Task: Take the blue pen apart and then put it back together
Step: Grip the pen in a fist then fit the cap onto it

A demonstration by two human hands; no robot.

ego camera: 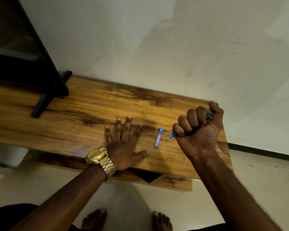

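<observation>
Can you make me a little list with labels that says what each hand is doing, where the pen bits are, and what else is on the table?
left hand: flat on the wooden table, fingers spread, holding nothing
right hand: closed in a fist around the blue pen
pen tip: pokes out of the fist, pointing left toward the cap
pen cap: lying loose on the table between the hands
watch: gold, on the left wrist
also on table: black stand, far left
</observation>
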